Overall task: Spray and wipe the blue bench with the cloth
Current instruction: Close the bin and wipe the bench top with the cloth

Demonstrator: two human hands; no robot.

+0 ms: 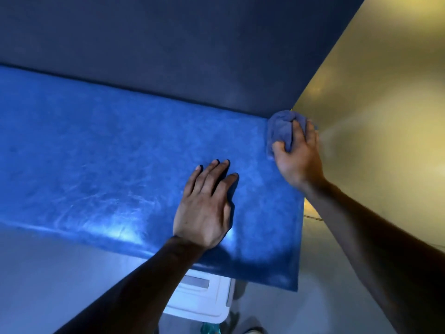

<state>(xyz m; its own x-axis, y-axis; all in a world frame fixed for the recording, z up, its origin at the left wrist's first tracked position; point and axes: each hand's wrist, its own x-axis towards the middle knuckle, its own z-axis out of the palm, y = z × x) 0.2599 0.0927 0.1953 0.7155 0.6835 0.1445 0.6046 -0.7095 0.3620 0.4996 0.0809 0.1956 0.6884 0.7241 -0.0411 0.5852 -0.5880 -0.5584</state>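
The blue bench (108, 165) has a shiny padded seat running from the left edge to a corner at the right. Its dark blue backrest (168, 56) rises behind. My right hand (298, 155) grips a bunched blue cloth (280, 128) and presses it onto the seat's far right corner, where backrest and yellow wall meet. My left hand (207, 206) lies flat on the seat near its front edge, fingers slightly apart, holding nothing. No spray bottle is in view.
A yellow wall (373, 104) closes off the bench's right end. A white plastic container (202, 297) stands on the grey floor (48, 273) below the seat's front edge, with a teal object (212, 330) beside it.
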